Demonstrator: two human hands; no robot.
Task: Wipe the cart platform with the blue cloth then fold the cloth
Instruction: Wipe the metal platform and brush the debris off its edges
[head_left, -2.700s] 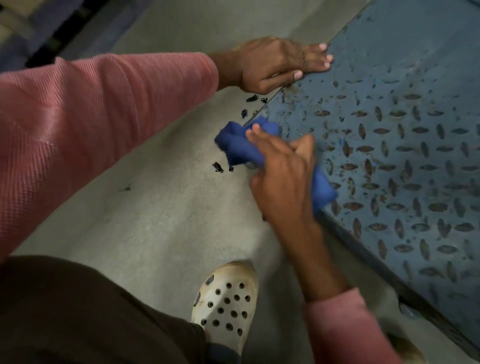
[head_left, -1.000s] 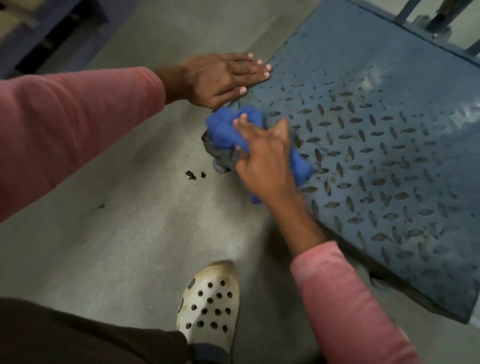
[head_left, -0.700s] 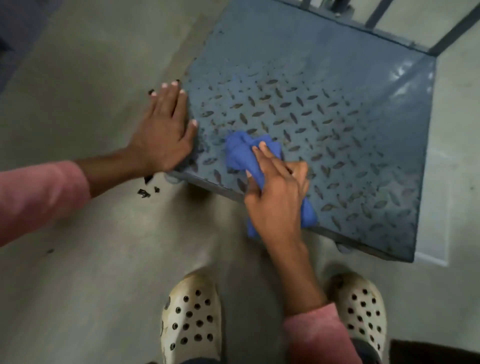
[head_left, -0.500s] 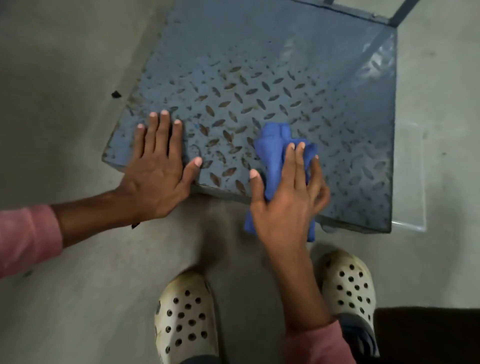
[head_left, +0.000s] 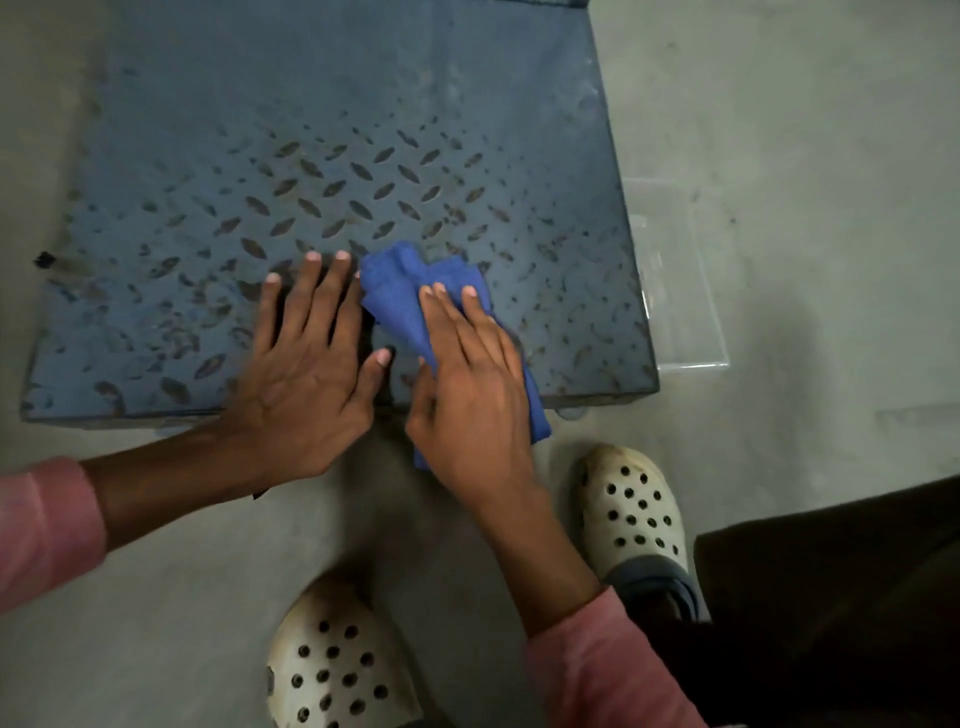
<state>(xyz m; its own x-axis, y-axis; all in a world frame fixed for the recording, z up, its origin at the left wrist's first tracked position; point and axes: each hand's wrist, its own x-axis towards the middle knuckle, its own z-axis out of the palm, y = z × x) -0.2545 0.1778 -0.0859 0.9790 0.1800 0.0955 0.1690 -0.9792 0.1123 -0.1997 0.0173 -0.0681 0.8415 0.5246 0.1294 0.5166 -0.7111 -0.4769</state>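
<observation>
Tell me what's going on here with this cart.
A person is wiping the cart platform with a blue cloth. The right hand presses the bunched cloth flat against the platform near its front edge, and the cloth's near end hangs over that edge. The left hand rests flat on the platform right beside it, as if bracing. The cloth is not yet folded, and the platform shows dark scuffs and worn spots.

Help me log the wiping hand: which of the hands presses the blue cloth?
The right hand lies on the blue cloth; the left hand rests flat on the cart platform.
</observation>
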